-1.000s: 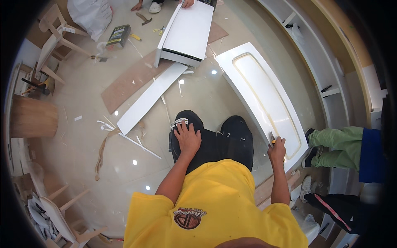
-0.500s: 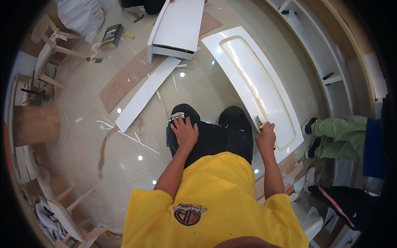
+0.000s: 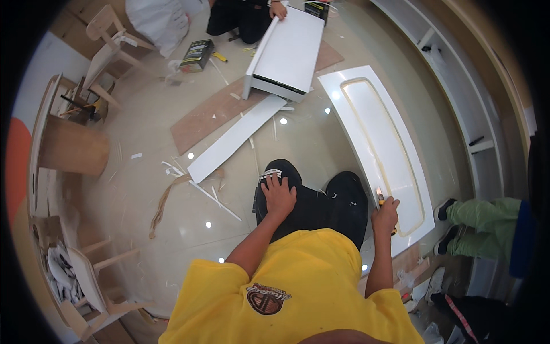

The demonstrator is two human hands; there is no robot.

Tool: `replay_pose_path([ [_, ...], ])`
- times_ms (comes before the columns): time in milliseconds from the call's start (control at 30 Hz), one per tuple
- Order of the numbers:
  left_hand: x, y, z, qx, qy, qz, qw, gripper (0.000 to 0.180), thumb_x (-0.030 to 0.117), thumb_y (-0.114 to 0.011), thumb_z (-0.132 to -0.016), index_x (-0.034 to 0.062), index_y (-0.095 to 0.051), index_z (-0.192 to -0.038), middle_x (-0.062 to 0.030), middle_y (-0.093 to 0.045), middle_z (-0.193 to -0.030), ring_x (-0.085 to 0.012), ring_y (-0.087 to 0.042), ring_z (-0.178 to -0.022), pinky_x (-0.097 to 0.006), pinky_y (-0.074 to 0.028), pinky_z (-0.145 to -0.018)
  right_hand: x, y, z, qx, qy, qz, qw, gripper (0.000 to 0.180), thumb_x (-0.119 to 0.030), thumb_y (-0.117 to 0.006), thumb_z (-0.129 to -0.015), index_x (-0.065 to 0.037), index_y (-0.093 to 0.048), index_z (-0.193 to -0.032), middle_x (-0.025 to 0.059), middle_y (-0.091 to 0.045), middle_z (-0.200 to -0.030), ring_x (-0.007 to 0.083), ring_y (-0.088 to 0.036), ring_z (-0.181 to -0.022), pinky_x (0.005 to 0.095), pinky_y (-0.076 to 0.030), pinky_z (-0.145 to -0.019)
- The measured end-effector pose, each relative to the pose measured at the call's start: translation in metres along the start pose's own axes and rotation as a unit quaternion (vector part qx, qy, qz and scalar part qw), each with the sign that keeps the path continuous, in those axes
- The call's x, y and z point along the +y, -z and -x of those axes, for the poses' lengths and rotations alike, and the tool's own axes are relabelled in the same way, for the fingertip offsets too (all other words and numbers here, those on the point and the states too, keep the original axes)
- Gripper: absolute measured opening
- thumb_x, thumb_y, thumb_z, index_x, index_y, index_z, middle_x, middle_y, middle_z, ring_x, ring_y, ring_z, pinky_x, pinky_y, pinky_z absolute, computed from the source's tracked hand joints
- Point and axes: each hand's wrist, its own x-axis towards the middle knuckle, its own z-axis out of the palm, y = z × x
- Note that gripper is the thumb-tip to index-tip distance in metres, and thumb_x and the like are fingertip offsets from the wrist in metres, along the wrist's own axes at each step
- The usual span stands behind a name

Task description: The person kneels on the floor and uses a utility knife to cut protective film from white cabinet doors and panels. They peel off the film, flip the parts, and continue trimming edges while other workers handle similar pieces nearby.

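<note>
Watching remotely, I see right hand [image 3: 385, 215] wrapped tightly around knife [image 3: 380, 197], blade pointing forward above panel [image 3: 382, 152]; whether blade touches, cannot tell. Panel stretches away just right of knees [image 3: 344, 198]. Left hand [image 3: 279, 195] palm-down on left knee, fingers loosely spread; anything underneath, cannot tell. Farther left, white board [image 3: 232, 142] crosses brown board [image 3: 197, 126]. Co-worker's hand [image 3: 278, 10] touches white box [image 3: 293, 51].

white strips [image 3: 215, 200] on glossy floor [image 3: 186, 246]
</note>
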Motion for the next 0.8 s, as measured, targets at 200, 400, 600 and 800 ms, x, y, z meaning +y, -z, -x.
replay_pose_path([
  [200, -0.0022, -0.0040, 0.0010, 0.013, -0.006, 0.018, 1.000, 0.053, 0.038, -0.063, -0.094, 0.0037, -0.058, -0.135, -0.0264, -0.038, -0.152, -0.0450, -0.030, -0.145, -0.064, -0.022, -0.117, -0.0029, 0.0027, 0.0028, 0.012, 0.008, 0.018, 1.000, 0.043, -0.005, -0.080, -0.076, -0.002, -0.048, -0.105, 0.0203, -0.051, -0.111, 0.0432, -0.067, -0.091, 0.0494, -0.057, -0.077],
  [400, -0.0008, -0.0034, 0.0032, 0.027, -0.018, 0.005, 0.999, 0.054, 0.037, -0.064, -0.093, 0.0030, -0.059, -0.134, -0.0272, -0.041, -0.150, -0.0458, -0.033, -0.143, -0.066, -0.023, -0.115, -0.0025, 0.0027, 0.0016, 0.002, -0.016, 0.015, 1.000, 0.044, -0.003, -0.080, -0.075, -0.002, -0.048, -0.105, 0.0202, -0.051, -0.111, 0.0439, -0.067, -0.092, 0.0497, -0.057, -0.078],
  [600, 0.0008, -0.0015, 0.0015, 0.023, -0.015, -0.006, 1.000, 0.055, 0.039, -0.064, -0.093, 0.0045, -0.059, -0.136, -0.0256, -0.041, -0.151, -0.0438, -0.032, -0.144, -0.064, -0.023, -0.116, -0.0035, 0.0033, 0.0029, 0.020, -0.010, 0.001, 1.000, 0.048, 0.000, -0.082, -0.072, -0.001, -0.047, -0.104, 0.0211, -0.050, -0.110, 0.0436, -0.067, -0.091, 0.0486, -0.057, -0.077],
  [800, 0.0009, -0.0031, 0.0002, 0.012, -0.005, -0.006, 1.000, 0.055, 0.039, -0.064, -0.093, 0.0054, -0.059, -0.136, -0.0248, -0.039, -0.152, -0.0429, -0.031, -0.145, -0.064, -0.022, -0.116, -0.0020, 0.0016, 0.0033, 0.022, -0.005, 0.004, 1.000, 0.047, 0.000, -0.082, -0.072, -0.001, -0.047, -0.104, 0.0213, -0.050, -0.109, 0.0435, -0.067, -0.090, 0.0489, -0.057, -0.077],
])
